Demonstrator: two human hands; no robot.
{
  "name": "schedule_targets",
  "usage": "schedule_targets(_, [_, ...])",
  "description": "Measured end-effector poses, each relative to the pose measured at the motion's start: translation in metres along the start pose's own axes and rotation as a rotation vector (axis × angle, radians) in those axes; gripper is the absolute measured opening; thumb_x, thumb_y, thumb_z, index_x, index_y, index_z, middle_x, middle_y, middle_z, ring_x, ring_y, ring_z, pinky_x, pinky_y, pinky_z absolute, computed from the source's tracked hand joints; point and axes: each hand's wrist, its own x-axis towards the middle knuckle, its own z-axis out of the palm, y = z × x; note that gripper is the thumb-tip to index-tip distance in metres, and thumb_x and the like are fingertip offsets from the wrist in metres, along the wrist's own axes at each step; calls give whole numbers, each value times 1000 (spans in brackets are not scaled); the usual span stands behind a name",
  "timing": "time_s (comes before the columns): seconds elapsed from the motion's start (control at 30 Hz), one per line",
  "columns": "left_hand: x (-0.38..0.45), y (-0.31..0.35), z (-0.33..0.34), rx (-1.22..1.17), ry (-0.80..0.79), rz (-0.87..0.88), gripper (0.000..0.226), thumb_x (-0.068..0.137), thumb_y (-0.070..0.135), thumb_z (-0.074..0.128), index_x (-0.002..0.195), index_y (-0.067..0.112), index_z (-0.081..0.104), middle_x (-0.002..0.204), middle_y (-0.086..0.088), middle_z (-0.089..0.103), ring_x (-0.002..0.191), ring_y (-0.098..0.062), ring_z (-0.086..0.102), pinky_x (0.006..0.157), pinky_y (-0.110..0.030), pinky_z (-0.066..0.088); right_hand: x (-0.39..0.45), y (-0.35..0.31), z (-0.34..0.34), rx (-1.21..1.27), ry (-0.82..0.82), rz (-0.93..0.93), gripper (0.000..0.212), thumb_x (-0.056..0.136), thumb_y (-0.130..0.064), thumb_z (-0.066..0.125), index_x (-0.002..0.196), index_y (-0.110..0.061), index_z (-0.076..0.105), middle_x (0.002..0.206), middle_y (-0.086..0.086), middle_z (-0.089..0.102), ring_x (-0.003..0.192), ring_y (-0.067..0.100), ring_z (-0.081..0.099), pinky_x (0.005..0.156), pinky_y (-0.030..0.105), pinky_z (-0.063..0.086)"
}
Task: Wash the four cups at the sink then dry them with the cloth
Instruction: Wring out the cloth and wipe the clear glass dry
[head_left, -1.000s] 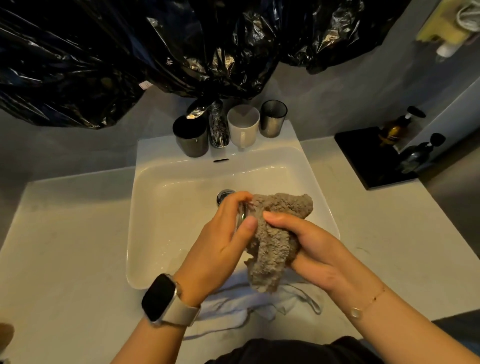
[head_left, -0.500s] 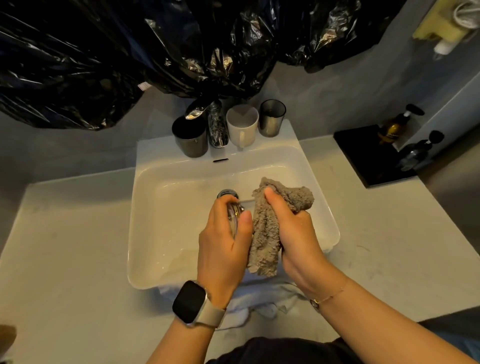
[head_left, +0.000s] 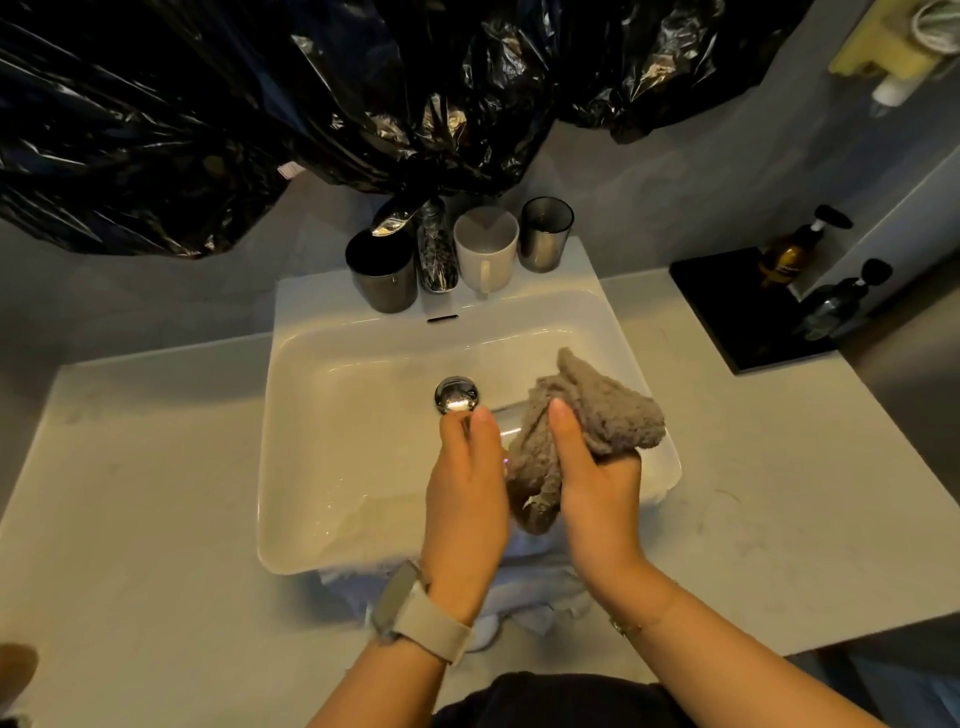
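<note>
1. Left hand (head_left: 466, 488): held over the sink (head_left: 291, 467), back of the hand toward the camera, fingers curled around a small clear cup (head_left: 503, 460). The hand hides nearly all of the cup; only a thin glassy edge shows beside the palm.
2. Right hand (head_left: 597, 478): grips a grey cloth (head_left: 602, 415), thumb laid over its front, fingers wrapped behind. The cloth bunches above the hand and hangs below it, touching the cup side of the left hand.
3. Both hands sit over the near right part of the sink, just in front of the drain (head_left: 457, 395).
4. Back ledge, left to right: dark cup (head_left: 383, 278), tap (head_left: 436, 254), white mug (head_left: 487, 249), steel cup (head_left: 545, 234). All three vessels stand upright, close to one another.
5. White rag (head_left: 535, 603): lies crumpled on the counter (head_left: 130, 493) at the near sink edge, under the wrists.
6. Left wrist: watch (head_left: 421, 613) with pale strap.
7. Right of the sink: black tray (head_left: 743, 306) with two pump bottles (head_left: 789, 254).
8. Wall above: black plastic sheeting (head_left: 260, 104).
</note>
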Motion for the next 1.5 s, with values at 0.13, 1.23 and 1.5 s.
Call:
schedule_targets(0.13, [-1,-7,1,73,21,144,50,89,64,23,103,24,49,79,-2,62,69,-20,58,68,-43,48,9,2,-5,-176,-21,-52,20,83,-39,62,92,-22,68,89,-14,73,95,3,68,82,16,52])
schedule_targets(1.23, [26,-28,-36,-707,-295,-591,50,99,50,37,92,5,57,77,-18,63,41,-13,30,39,-15,19,53,-26,-26,-647,-720,-282,45,78,0,76,104,-34,60,93,-35,62,90,-22,56,78,0,40])
schedule_targets(1.5, [28,-38,-40,-738,-276,-584,48,97,49,37,98,5,57,91,-21,54,42,-13,25,35,-14,19,56,-35,-20,-537,-877,194,33,94,-57,37,108,-39,60,115,-20,66,110,-3,59,99,16,42])
